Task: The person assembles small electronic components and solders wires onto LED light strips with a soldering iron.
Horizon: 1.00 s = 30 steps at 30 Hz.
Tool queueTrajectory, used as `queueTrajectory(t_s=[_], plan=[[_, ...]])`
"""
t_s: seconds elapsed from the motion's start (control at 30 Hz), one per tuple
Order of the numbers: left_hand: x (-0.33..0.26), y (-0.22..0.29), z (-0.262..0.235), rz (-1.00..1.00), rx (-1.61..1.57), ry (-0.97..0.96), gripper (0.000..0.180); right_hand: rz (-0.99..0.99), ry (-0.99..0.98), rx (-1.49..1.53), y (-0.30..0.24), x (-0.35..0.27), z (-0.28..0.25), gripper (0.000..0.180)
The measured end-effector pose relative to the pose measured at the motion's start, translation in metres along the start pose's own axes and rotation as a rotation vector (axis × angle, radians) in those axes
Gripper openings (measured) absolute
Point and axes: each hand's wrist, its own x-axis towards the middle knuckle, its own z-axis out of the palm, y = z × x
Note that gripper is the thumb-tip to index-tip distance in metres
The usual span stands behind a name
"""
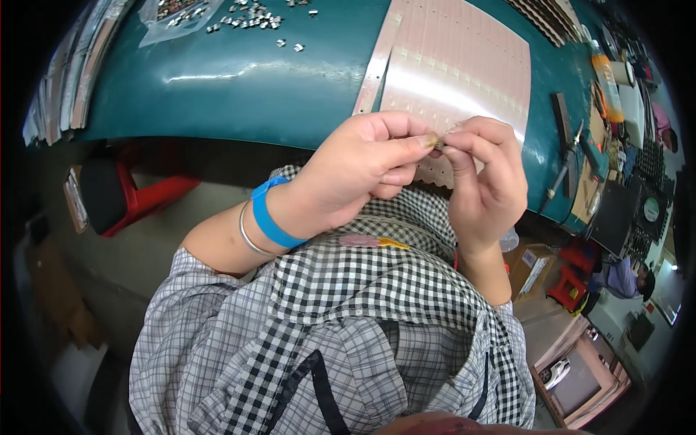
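Note:
My left hand [366, 163] and my right hand [491, 170] meet above the near edge of the bench. Between their fingertips is a tiny dark metallic part [438, 145], mostly covered by the fingers, so its exact kind does not show. Thumb and forefinger of each hand are pinched at it. Just beyond the hands lies a pale pink sheet of joined strips [464, 72], flat on the bench. Along its left side runs a separate narrow pink strip [378, 61] with small holes.
Small silvery parts [250, 16] are scattered on the green bench [239, 94], beside a clear plastic bag [177, 18] of more. Long strips [80, 72] are stacked at left. A soldering iron [565, 170] and an orange bottle [607, 83] are at right. A red-and-black stool [138, 196] stands left.

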Motion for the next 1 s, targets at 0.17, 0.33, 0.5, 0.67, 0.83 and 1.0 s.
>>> queueTrajectory(t_s=[0.17, 0.33, 0.5, 0.67, 0.83, 1.0], plan=[[-0.012, 0.025, -0.011, 0.737, 1.173, 0.261, 0.022, 0.161, -0.069, -0.020, 0.014, 0.003, -0.008, 0.014], [-0.010, 0.084, -0.065, 0.977, 1.931, 0.730, 0.020, 0.112, -0.209, -0.220, 0.027, -0.001, 0.003, 0.011], [-0.002, 0.086, -0.088, 0.952, 1.942, 0.678, 0.016, 0.107, -0.213, -0.264, 0.029, -0.004, 0.009, 0.014], [-0.002, 0.080, -0.075, 0.814, 1.765, 0.766, 0.013, 0.057, -0.225, -0.333, 0.035, -0.006, 0.011, 0.013], [-0.007, 0.075, -0.072, 0.827, 1.537, 0.770, 0.015, 0.069, -0.245, -0.326, 0.035, -0.006, 0.010, 0.012], [-0.010, 0.071, -0.071, 0.845, 1.377, 0.680, 0.017, 0.076, -0.257, -0.336, 0.034, -0.004, 0.010, 0.012]])
